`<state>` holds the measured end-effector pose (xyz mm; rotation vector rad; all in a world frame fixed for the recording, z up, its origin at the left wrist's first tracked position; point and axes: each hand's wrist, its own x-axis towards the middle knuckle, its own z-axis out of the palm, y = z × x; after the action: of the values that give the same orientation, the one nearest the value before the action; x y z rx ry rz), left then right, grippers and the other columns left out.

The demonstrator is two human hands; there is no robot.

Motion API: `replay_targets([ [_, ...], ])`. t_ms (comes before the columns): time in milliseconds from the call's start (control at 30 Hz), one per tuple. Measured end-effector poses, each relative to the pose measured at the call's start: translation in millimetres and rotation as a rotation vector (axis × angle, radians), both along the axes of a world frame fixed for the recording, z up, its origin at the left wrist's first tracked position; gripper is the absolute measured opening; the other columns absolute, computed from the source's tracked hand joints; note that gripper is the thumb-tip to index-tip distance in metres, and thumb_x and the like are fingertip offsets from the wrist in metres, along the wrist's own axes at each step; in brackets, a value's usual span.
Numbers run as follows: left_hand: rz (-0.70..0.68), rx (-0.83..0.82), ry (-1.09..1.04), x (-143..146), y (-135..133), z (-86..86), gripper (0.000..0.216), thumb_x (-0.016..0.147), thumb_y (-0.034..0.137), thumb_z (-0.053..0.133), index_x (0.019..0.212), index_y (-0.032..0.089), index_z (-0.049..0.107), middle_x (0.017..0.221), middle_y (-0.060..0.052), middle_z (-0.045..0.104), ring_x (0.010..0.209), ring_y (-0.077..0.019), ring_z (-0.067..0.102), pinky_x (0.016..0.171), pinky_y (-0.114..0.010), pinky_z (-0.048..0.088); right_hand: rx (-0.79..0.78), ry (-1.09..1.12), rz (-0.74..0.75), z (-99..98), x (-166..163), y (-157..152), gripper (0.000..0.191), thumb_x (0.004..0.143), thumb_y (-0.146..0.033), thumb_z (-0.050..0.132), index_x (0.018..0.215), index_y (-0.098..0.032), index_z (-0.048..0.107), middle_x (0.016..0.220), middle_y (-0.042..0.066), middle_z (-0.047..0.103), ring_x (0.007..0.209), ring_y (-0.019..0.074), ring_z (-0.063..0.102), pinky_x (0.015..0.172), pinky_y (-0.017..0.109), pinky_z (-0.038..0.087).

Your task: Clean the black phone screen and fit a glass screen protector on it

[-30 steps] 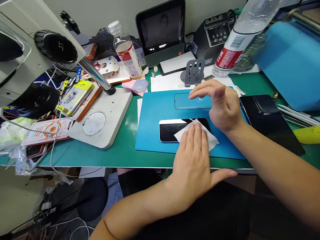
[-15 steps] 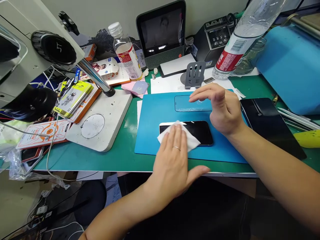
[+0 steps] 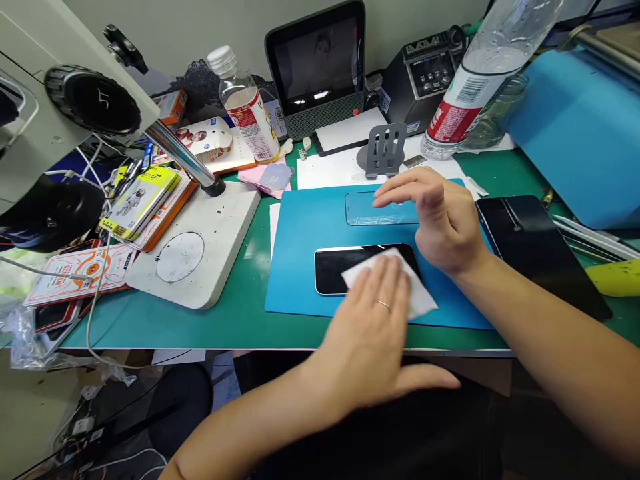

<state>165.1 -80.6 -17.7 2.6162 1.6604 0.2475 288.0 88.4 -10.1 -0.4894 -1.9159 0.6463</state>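
A phone [image 3: 330,270] with a black screen lies face up on a blue mat [image 3: 295,233]. My left hand [image 3: 367,333] presses a white wipe [image 3: 423,297] against the right part of the screen. Its fingers lie flat side by side on the wipe and its thumb sticks out to the right; a ring shows on one finger. Above the mat, my right hand [image 3: 445,220] hovers with fingers bent and pointing left, nothing visible in them. Behind the phone lies a clear, dark-edged screen protector [image 3: 365,208], partly hidden by the right hand.
A microscope stand's white base [image 3: 220,233] and stacked boxes [image 3: 140,200] stand left. Behind the mat are a grey phone stand [image 3: 385,150], a drink bottle [image 3: 250,120], a smart display [image 3: 320,67] and a large clear bottle [image 3: 470,100]. A black panel [image 3: 540,253] lies right.
My left hand has slid the wipe to the right across the phone, uncovering the left part of the screen. My right hand stays nearly in place.
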Motion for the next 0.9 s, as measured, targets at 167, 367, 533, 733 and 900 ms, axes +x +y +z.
replay_targets([
  [167,0.065,-0.036,0.014,-8,12,1.2,0.103,0.103,0.079,0.018,0.165,-0.001,0.033,0.176,-0.02,0.026,0.166,-0.032,0.025,0.135,-0.045,0.026,-0.032,0.016,-0.003,-0.5,0,0,0.057,0.108,-0.061,0.037,0.089,-0.033,0.082,0.097,0.007,0.078,0.098,0.0277,0.072,0.092,0.051,0.054],
  [367,0.088,-0.063,-0.005,3,3,6.9,0.123,0.091,0.092,0.014,0.164,-0.005,0.031,0.175,-0.026,0.024,0.166,-0.0362,0.022,0.135,-0.046,0.027,-0.04,-0.006,-0.018,2.0,1,-2,0.06,0.106,-0.067,0.036,0.088,-0.034,0.082,0.098,0.006,0.078,0.098,0.029,0.071,0.094,0.054,0.053],
  [533,0.124,-0.078,0.032,13,6,7.3,0.11,0.099,0.084,0.012,0.164,-0.003,0.034,0.175,-0.023,0.027,0.165,-0.0341,0.025,0.135,-0.047,0.027,-0.056,0.015,-0.025,1.5,2,-1,0.06,0.106,-0.067,0.036,0.088,-0.033,0.082,0.099,0.007,0.078,0.099,0.0289,0.071,0.094,0.053,0.054],
  [733,0.053,-0.044,0.012,15,5,5.0,0.12,0.094,0.09,0.017,0.164,-0.005,0.032,0.175,-0.025,0.025,0.166,-0.0336,0.021,0.135,-0.043,0.027,-0.046,0.009,-0.017,2.8,2,-3,0.06,0.106,-0.066,0.036,0.087,-0.031,0.08,0.097,0.007,0.077,0.098,0.0284,0.071,0.095,0.052,0.054],
  [900,0.206,-0.062,0.072,15,5,6.1,0.11,0.101,0.083,0.02,0.164,-0.007,0.032,0.174,-0.027,0.024,0.164,-0.0391,0.025,0.134,-0.051,0.028,-0.064,-0.003,-0.031,3.3,2,-3,0.062,0.105,-0.069,0.035,0.086,-0.031,0.08,0.098,0.007,0.077,0.099,0.0277,0.071,0.094,0.051,0.055],
])
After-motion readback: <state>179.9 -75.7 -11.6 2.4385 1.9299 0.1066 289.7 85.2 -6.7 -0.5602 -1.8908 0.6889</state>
